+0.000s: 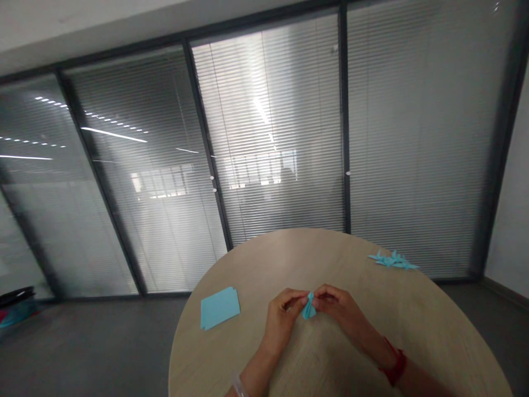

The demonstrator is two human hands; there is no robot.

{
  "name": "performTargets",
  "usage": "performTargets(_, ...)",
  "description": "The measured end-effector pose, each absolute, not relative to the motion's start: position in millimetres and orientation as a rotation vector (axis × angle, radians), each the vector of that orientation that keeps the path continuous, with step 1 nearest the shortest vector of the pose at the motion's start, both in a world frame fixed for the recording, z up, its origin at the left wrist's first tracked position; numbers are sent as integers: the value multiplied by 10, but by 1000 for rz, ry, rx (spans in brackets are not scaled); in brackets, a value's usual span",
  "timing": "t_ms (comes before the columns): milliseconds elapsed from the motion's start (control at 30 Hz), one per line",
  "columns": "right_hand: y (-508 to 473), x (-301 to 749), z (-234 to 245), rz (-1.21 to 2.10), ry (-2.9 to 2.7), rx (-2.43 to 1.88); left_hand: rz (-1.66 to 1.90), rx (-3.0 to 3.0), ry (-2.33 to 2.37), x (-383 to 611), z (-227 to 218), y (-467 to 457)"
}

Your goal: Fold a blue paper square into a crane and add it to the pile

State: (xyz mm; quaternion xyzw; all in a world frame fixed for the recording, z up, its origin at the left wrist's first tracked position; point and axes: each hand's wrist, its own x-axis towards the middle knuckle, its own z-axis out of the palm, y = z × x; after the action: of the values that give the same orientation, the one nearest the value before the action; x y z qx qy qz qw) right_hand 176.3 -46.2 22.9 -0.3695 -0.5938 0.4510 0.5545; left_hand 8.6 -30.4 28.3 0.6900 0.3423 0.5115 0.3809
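left hand [283,318] in from one side, right hand [342,306] in from the other, and they meet at the small blue paper [308,311], out in front at the near middle of the table [275,256]! each hand pinches its own side between thumb and fingers, the narrow top caught between them, the lower part flaring out with a dark crease down it. delicate stuff, and what it calls for, by my reading, is a light, even grip: edges lined up first, layers flush, then one firm run of the thumb along the fold. pull one side harder and the point could skew, or the paper could tear

over on the left lie the sheets [220,309], flat and slightly out of line; far right, near the rim, the pile [394,259] of spiky blue shapes, too tangled to count. and the blind spots: fingertips cover the top and sides of the paper, so how its layers sit is anyone's guess, and whether its lower edge touches the table is hard to call. both forearms run off the bottom, the pale band [238,385] on the left wrist cut by the edge
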Motion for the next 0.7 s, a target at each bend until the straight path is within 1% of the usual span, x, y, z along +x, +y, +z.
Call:
performTargets(200, -467, 1750, 225, 1108, -1376, -873, 1238, 1841, 845, 78, 299, -356)
performTargets(400, -452, 1758, 206, 1065, -1368, -885, 1151, 1871, 823, 82, 299, -398)
performTargets(567, -437, 1814, 211, 933, -1386, -909, 1182, 1706, 827, 91, 307, -338)
performTargets(700, -460, 1863, 265, 905, -1509, -890, 1072, 1489, 669, 93, 364, -363)
